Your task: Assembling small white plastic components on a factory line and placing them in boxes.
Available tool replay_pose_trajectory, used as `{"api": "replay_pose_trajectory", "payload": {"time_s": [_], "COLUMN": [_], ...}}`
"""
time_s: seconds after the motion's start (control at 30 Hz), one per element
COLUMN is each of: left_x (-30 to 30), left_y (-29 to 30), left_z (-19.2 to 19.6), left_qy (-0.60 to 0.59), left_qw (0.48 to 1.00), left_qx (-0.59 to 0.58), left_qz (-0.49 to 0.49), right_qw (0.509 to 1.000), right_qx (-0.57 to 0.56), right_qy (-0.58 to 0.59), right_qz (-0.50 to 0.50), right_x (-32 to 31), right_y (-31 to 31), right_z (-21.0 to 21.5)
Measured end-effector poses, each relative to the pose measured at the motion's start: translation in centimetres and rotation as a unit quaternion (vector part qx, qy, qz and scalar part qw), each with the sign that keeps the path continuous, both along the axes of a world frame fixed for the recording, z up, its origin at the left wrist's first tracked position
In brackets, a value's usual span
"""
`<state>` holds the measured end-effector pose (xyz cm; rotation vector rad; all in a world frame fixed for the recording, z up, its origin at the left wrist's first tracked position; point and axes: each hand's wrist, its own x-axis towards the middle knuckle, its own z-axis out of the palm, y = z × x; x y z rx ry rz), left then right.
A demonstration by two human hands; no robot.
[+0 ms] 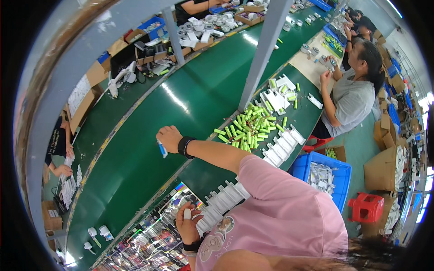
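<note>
My right arm reaches out over the green belt (135, 147). The fingers of my right hand (170, 138) are closed around a small blue-and-white piece (162, 150), whose end sticks out below them. Bent, with the fingers apart, my left hand (187, 226) is close to my body. A white cover or small white piece (187, 213) shows at one of its digits; I cannot tell which. Beside that hand lies a row of white plastic housings (221, 205). Farther right are a pile of green cylindrical batteries (248, 128) and another row of white housings (285, 147).
A grey post (262, 58) rises beside the belt. Across from me are co-workers and heaps of white parts (199, 29). At the right are a seated co-worker (352, 90), a blue bin (346, 180) and a red stool (366, 207). White devices (92, 231) sit on the belt's near-left end.
</note>
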<state>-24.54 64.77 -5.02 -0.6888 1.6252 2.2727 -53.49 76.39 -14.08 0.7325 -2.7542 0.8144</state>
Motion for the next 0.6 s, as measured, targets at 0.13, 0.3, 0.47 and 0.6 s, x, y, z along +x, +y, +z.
{"api": "replay_pose_trajectory", "payload": {"time_s": [0.13, 0.3, 0.47, 0.6], "left_x": [-0.5, -0.6, 0.2, 1.6], "left_y": [-0.3, 0.1, 1.0, -0.5], "left_z": [-0.4, -0.7, -0.3, -1.7], "left_qy": [-0.01, -0.014, -0.018, -0.065], "left_qw": [1.0, 0.998, 0.996, 0.993], "left_qx": [0.004, 0.012, -0.002, -0.084], "left_qz": [-0.023, -0.061, -0.082, -0.056], "right_qw": [0.993, 0.912, 0.932, 0.904], "right_qx": [0.005, 0.024, -0.048, -0.028], "right_qy": [-0.057, -0.275, -0.303, -0.392], "right_qz": [0.101, 0.303, 0.194, 0.171], "right_x": [4.7, 15.5, 25.5, 30.4], "right_y": [2.5, 11.4, 17.3, 20.0], "right_z": [2.6, 10.5, 9.5, 6.7]}}
